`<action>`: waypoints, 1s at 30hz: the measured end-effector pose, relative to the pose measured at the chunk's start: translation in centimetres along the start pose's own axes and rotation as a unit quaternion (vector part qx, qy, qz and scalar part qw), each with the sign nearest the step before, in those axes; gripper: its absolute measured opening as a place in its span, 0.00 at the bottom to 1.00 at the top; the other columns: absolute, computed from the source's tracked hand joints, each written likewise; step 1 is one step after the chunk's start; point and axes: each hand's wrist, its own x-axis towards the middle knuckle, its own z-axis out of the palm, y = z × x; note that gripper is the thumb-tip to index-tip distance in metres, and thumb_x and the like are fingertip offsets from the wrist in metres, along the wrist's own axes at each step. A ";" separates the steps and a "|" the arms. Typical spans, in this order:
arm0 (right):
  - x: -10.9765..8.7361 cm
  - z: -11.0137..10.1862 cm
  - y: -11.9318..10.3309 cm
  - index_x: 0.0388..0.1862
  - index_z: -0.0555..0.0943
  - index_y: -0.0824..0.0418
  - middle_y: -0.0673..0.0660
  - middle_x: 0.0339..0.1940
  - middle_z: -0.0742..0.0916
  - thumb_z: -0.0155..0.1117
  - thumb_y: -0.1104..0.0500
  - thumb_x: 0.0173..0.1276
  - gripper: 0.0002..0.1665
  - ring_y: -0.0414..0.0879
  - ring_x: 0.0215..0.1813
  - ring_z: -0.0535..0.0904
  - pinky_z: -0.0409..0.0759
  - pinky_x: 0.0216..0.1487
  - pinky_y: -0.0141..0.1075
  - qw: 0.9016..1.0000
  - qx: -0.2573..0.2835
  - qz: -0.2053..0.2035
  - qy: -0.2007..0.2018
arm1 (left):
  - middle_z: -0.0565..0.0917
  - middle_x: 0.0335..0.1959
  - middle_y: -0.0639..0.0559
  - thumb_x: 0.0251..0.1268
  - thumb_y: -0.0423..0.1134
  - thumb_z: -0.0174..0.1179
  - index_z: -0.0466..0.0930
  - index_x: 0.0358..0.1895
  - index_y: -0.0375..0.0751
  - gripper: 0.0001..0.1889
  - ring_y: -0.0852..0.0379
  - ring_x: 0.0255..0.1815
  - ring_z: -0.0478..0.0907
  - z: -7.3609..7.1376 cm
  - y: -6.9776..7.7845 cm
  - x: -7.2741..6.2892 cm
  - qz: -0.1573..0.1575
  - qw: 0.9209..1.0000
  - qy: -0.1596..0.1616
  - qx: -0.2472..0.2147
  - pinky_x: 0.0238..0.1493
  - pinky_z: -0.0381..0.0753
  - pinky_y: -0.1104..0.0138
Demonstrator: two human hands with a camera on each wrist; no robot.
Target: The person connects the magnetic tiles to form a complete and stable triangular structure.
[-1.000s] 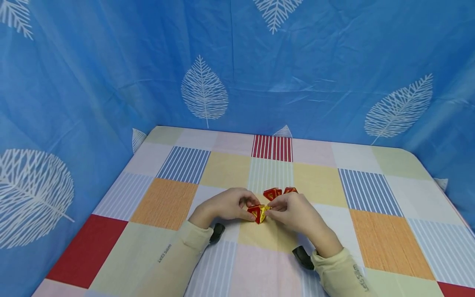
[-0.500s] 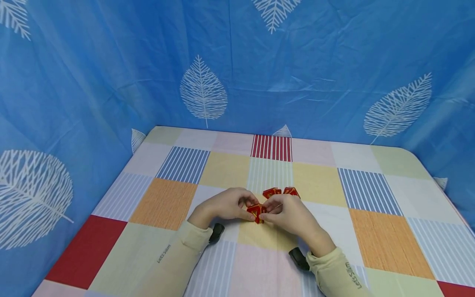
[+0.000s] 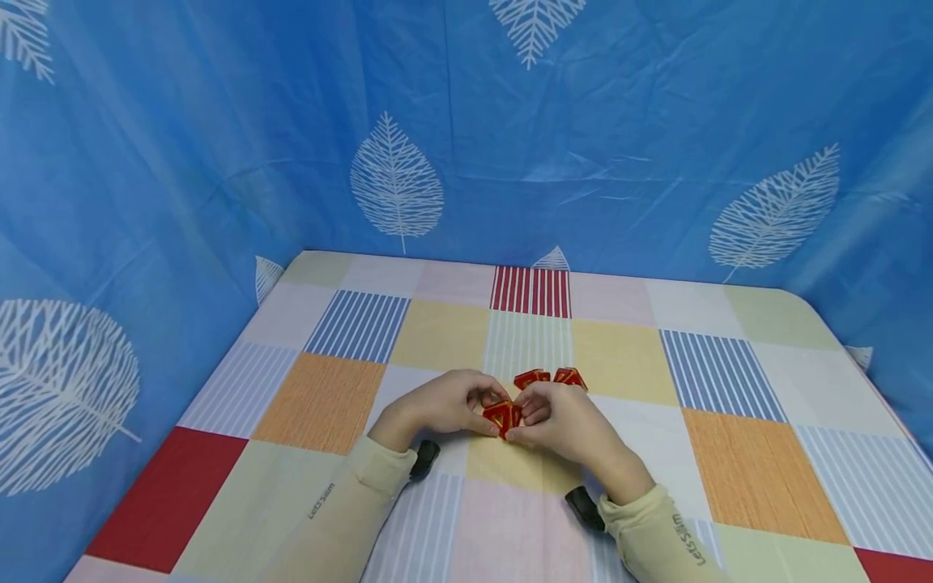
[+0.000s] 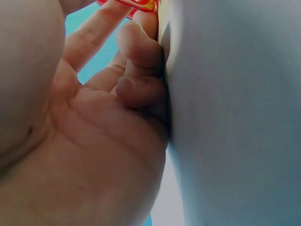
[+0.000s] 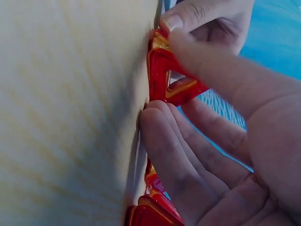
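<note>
On the tablecloth stands a small joined piece of red triangular tiles [image 3: 499, 415] with yellow edging. My left hand [image 3: 445, 402] holds it from the left between thumb and fingers. From the other side my right hand [image 3: 576, 421] pinches it. A red triangular tile [image 5: 160, 77] with an open triangular middle shows in the right wrist view, between my right thumb and fingers, with the left thumb at its top end. Only a red edge of the tiles [image 4: 141, 4] appears in the left wrist view. The fingers partly hide the piece.
Just behind the hands sit two more red triangular pieces, one left [image 3: 531, 378] and one right [image 3: 571, 377]. A patchwork cloth [image 3: 758, 478] covers the table. Blue curtains [image 3: 619, 121] with white leaves hang behind and to the left.
My right hand has shifted slightly left, against the joined piece. The shiny yellow part seen at its right side earlier is now covered by a red face. The left hand has barely moved.
</note>
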 end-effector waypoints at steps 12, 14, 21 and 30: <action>0.1 0.7 -0.5 0.42 0.85 0.63 0.48 0.30 0.86 0.82 0.60 0.55 0.18 0.37 0.31 0.83 0.82 0.38 0.34 0.999 -0.032 -0.006 0.025 | 0.77 0.39 0.57 0.61 0.40 0.73 0.83 0.56 0.45 0.20 0.60 0.30 0.69 -0.3 -0.3 -0.2 0.006 1.000 0.013 0.026 0.33 0.71 0.68; 0.1 0.9 -0.6 0.42 0.85 0.63 0.49 0.30 0.86 0.82 0.60 0.55 0.18 0.37 0.32 0.83 0.82 0.38 0.34 0.999 -0.030 -0.005 0.024 | 0.77 0.39 0.57 0.61 0.40 0.73 0.83 0.56 0.45 0.19 0.60 0.30 0.69 -0.3 -0.4 -0.3 0.005 1.000 0.012 0.022 0.32 0.71 0.68; 0.0 1.3 -0.9 0.42 0.85 0.62 0.48 0.30 0.86 0.82 0.59 0.54 0.18 0.37 0.32 0.82 0.82 0.38 0.36 0.999 -0.031 0.009 0.029 | 0.77 0.37 0.57 0.60 0.39 0.74 0.83 0.55 0.44 0.19 0.60 0.28 0.69 -0.2 -0.6 -0.7 0.007 1.000 0.016 0.008 0.30 0.70 0.68; -0.6 1.7 -0.7 0.41 0.85 0.61 0.47 0.29 0.86 0.83 0.59 0.53 0.18 0.36 0.31 0.82 0.82 0.37 0.36 0.999 -0.036 0.020 0.035 | 0.78 0.36 0.56 0.59 0.39 0.74 0.84 0.54 0.44 0.19 0.60 0.27 0.68 0.4 -1.0 -0.9 0.002 1.000 0.013 -0.008 0.29 0.69 0.68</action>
